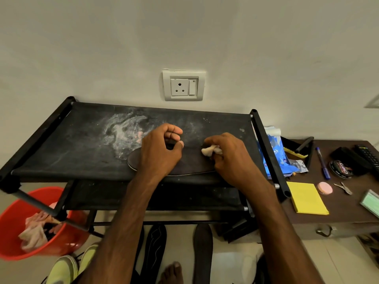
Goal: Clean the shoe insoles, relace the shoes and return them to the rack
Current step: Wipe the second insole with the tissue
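A dark insole (190, 163) lies flat on the top shelf of the black shoe rack (78, 144), toward its front edge. My left hand (162, 149) rests on the insole's left half with its fingers curled and the thumb tip against it. My right hand (227, 154) grips a small crumpled white wipe (210, 150) and holds it against the insole's right part. Two more dark insoles (153, 247) (203, 251) lie on the floor below the rack. A pair of yellow-green shoes (69, 267) stands at the bottom left.
White powdery smears cover the rack's top. A red bucket (14, 228) with rags sits at lower left. The brown side table (344, 203) on the right holds a blue wipes pack (276, 152), a brush, a polish tin (340, 169), a pen and yellow notes (307, 198). A bare foot (172, 272) shows below.
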